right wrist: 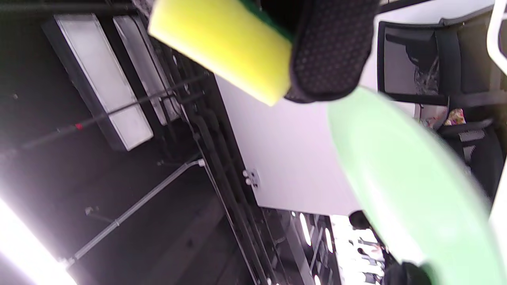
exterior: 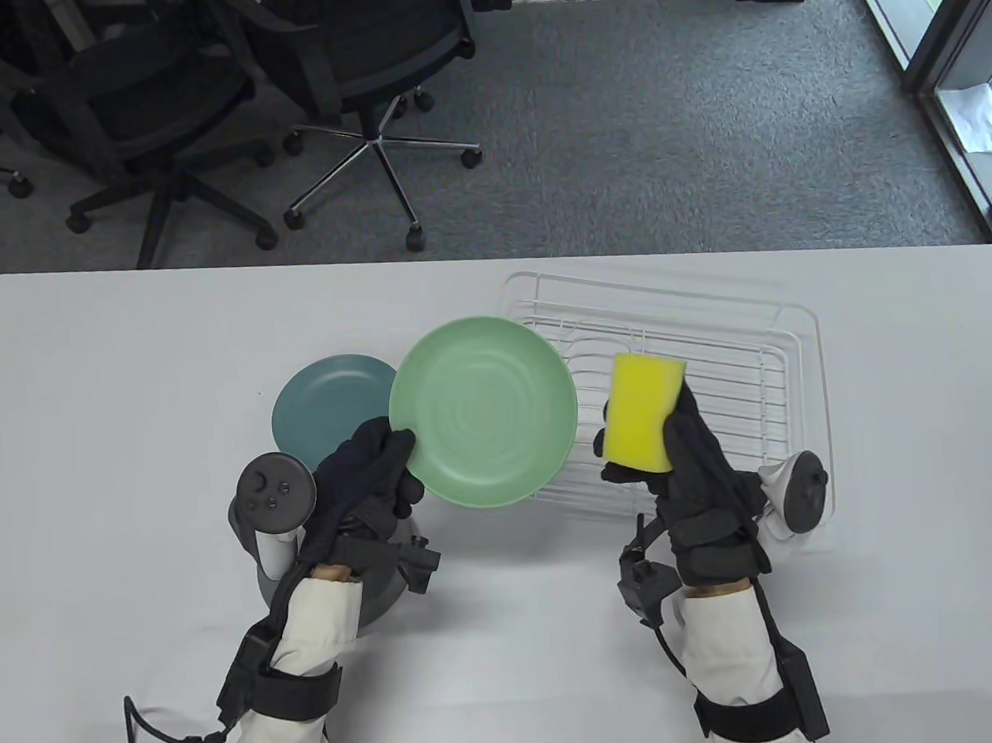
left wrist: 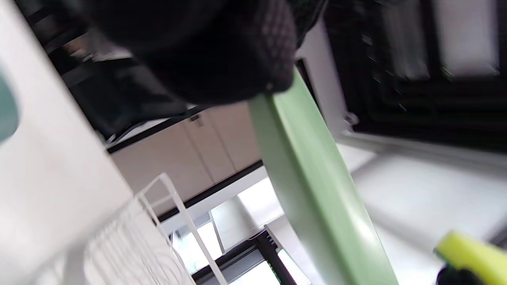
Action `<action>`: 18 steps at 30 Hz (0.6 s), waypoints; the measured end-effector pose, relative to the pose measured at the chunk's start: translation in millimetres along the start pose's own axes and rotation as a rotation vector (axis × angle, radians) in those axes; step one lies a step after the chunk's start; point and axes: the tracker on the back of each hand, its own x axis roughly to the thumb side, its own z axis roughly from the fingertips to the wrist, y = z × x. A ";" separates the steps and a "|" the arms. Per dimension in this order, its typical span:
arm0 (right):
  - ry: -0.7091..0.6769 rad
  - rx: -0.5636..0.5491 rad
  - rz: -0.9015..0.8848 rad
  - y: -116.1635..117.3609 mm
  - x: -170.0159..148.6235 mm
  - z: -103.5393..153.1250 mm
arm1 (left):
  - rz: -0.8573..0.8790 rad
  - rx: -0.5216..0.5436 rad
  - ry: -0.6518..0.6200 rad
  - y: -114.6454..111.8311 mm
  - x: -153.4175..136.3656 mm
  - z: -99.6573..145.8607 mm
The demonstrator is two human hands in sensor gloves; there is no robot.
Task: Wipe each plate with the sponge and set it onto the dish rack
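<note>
Green plate [exterior: 483, 411] pinched in the left hand [exterior: 368, 469], lifted beside the empty dish rack [exterior: 786, 356]; right hand [exterior: 692, 461] grips the sponge [exterior: 643, 411]. Wiping looks unstarted; teal plate [exterior: 325, 399] waits on the bench [exterior: 115, 391].

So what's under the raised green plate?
The green plate, held by the left hand, overlaps the teal plate and the dish rack edge. What lies directly beneath stays covered.
</note>
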 end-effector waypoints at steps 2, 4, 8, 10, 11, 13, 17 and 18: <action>-0.010 -0.024 -0.013 -10.9 1.1 0.3 | -0.166 0.022 -0.010 2.5 9.9 -6.6; -0.014 -0.046 -0.043 -18.1 2.1 0.9 | -0.271 0.046 -0.044 -0.3 23.6 -15.6; -0.021 -0.055 -0.100 -24.5 3.7 2.5 | -0.574 0.034 -0.132 -20.3 50.4 -35.4; -0.025 -0.061 -0.107 -26.6 4.6 3.1 | -0.705 0.006 -0.177 -34.8 61.1 -44.1; -0.028 -0.064 -0.109 -27.7 5.0 3.2 | -0.767 -0.018 -0.200 -44.4 66.2 -48.8; -0.039 -0.065 -0.112 -30.2 6.0 3.4 | -0.872 -0.061 -0.227 -64.6 75.8 -57.4; -0.041 -0.073 -0.117 -33.1 6.3 5.0 | -0.999 -0.111 -0.261 -96.4 88.2 -69.6; -0.041 -0.073 -0.120 -33.8 6.3 5.3 | -1.024 -0.126 -0.264 -105.3 90.7 -73.1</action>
